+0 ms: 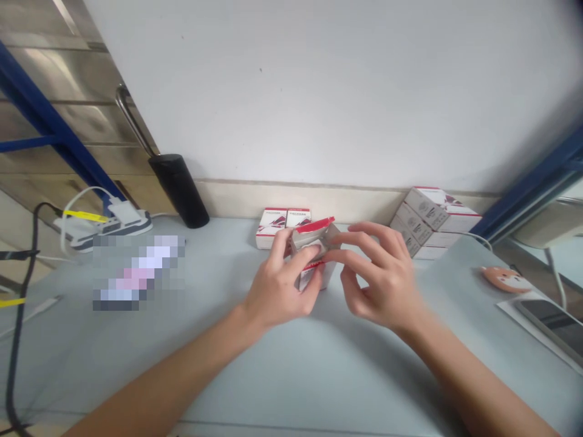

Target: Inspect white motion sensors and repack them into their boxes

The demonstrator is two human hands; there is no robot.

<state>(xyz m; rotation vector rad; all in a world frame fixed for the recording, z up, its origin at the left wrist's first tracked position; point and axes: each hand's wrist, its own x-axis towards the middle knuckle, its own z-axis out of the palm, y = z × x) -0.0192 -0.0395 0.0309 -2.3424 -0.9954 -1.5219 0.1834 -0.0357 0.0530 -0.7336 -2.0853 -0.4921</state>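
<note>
A small white and red cardboard box [327, 277] stands on the table between my hands, its top open and a red-edged flap [314, 225] raised. My left hand [281, 285] grips the box from the left, one finger reaching over its opening and the thumb against the near side. Fingertips of my right hand [381, 276] touch the grey side flap at the right of the opening; its fingers are apart, with the thumb curled below. What lies inside the box is mostly hidden by my fingers.
Two similar boxes [272, 227] sit behind, by the wall. More boxes are stacked [421, 221] at the right. A black cylinder with a metal handle [180, 191], a power strip [109, 227] and a blurred-out object [141, 270] are left; a phone [553, 325] lies right.
</note>
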